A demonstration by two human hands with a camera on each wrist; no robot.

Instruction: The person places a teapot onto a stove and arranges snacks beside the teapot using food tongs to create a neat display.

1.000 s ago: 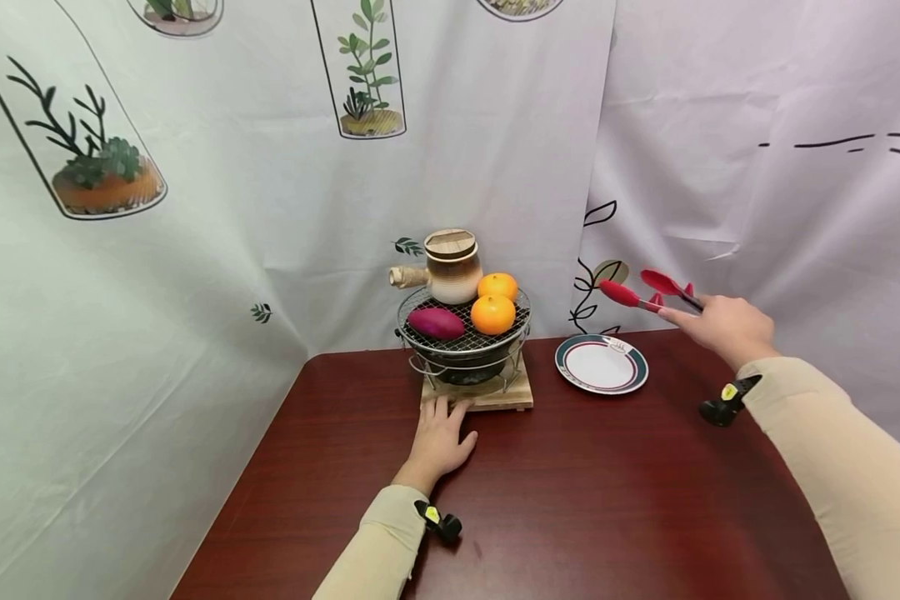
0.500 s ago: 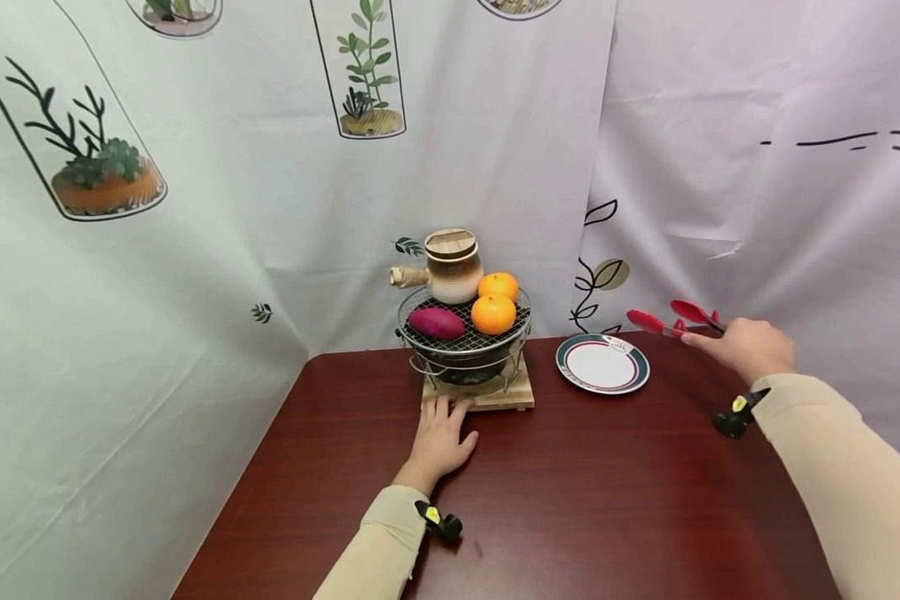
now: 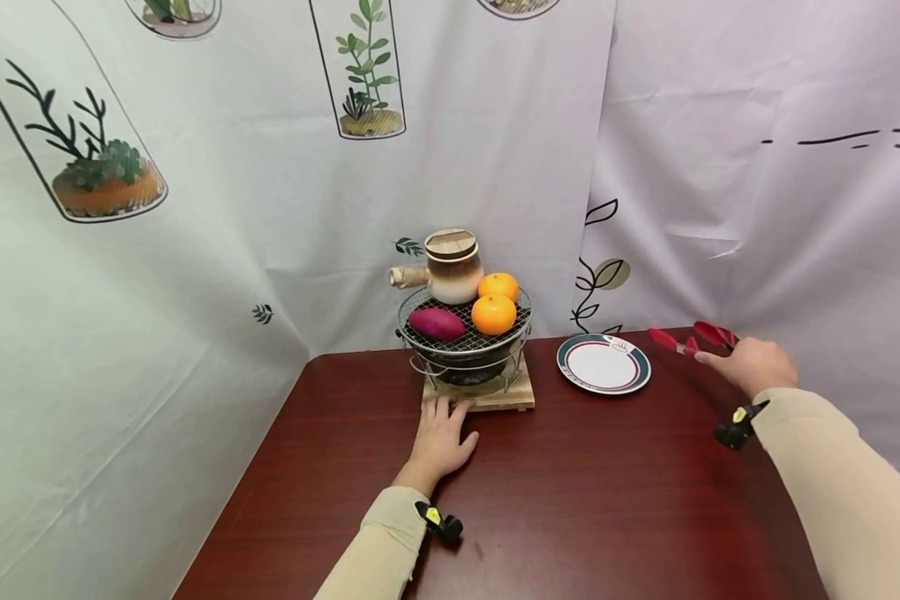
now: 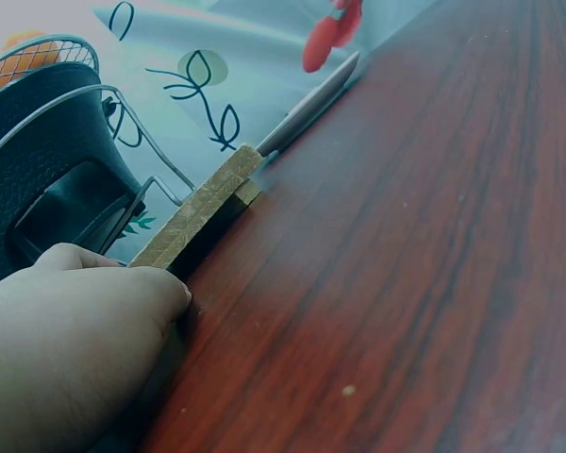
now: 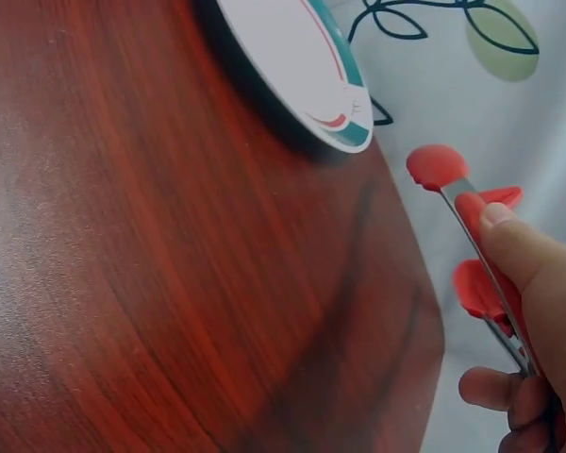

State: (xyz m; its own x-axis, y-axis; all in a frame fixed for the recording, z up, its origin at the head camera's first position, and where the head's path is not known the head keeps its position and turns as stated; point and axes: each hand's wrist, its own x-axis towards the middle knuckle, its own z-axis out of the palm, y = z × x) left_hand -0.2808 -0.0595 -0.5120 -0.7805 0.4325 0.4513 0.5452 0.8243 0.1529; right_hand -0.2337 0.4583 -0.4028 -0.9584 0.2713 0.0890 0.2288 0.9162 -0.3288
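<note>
Red-tipped tongs [image 5: 486, 226] are gripped in my right hand [image 3: 761, 367], their two tips spread apart with nothing between them, just right of the plate [image 3: 603, 364]. My left hand [image 3: 438, 446] lies with its fingers extended at the front edge of a wooden board [image 3: 495, 396]; in the left wrist view the thumb side touches that edge. On the board stands a black grill [image 4: 52, 179] with a wire mesh top. A purple sweet potato [image 3: 437, 323], two oranges [image 3: 493, 315] and a lidded clay pot [image 3: 453, 275] sit on the mesh.
The dark red table [image 3: 570, 500] meets a white curtain [image 3: 495, 167] printed with plants at its back and left. The pot's side handle [image 3: 408, 277] sticks out to the left past the mesh.
My right hand has moved down and to the right with the tongs, lowering them from above the plate's right side to beside it. The left hand has stayed still.
</note>
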